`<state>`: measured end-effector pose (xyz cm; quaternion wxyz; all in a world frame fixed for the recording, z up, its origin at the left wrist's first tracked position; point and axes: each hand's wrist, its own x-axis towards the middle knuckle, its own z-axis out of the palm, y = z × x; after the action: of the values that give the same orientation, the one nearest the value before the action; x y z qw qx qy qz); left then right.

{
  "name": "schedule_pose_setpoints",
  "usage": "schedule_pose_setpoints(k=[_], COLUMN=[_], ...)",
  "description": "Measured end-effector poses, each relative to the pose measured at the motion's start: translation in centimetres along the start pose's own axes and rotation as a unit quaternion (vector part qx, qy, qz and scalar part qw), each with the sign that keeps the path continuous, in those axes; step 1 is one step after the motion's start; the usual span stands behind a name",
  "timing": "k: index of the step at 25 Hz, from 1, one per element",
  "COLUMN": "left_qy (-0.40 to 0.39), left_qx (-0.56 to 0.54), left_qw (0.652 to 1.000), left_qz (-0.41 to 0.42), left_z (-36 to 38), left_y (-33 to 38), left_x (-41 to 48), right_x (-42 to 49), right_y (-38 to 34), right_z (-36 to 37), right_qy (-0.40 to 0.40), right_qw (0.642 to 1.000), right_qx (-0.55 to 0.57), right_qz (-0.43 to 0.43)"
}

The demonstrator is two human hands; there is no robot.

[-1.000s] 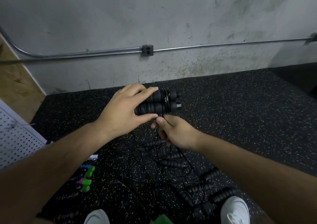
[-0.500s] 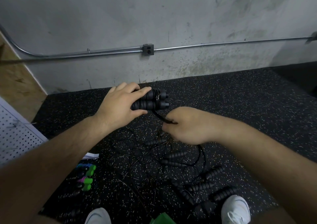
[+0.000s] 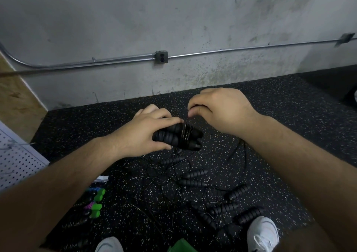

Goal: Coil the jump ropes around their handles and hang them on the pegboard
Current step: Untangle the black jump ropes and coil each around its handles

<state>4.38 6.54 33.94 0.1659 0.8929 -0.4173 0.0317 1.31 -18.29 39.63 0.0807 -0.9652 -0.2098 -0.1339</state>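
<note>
One jump rope (image 3: 179, 137) is partly wound; many more ropes (image 3: 193, 176) lie on the floor (image 3: 289, 126).
Right of the pegboard (image 3: 17, 162), the left hand (image 3: 143, 135) curls its fingers (image 3: 170, 119) round two black handles (image 3: 170, 138). The right hand (image 3: 224, 108) pinches the thin cord (image 3: 185, 125) just above. Nothing is hung yet.

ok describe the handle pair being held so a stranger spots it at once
Below the grey outlet box on the concrete wall lies a black speckled rubber floor. Over it, the left hand grips two black ribbed handles side by side. Unlike the loose handles on the floor, this pair is held and has thin cord wrapped round it.
</note>
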Motion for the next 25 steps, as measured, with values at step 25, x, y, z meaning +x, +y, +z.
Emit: schedule_pose_setpoints(k=[25], left_qy=[0.144], left_qx=[0.04], left_qw=[0.978], left_qz=[-0.145], left_z=[-1.2], left_y=[-2.9], left_x=[0.4], right_x=[-1.7], right_y=[-6.2], right_z=[1.9], right_qy=[-0.259], right_qw=[0.923], right_qx=[0.259], right_qz=[0.117])
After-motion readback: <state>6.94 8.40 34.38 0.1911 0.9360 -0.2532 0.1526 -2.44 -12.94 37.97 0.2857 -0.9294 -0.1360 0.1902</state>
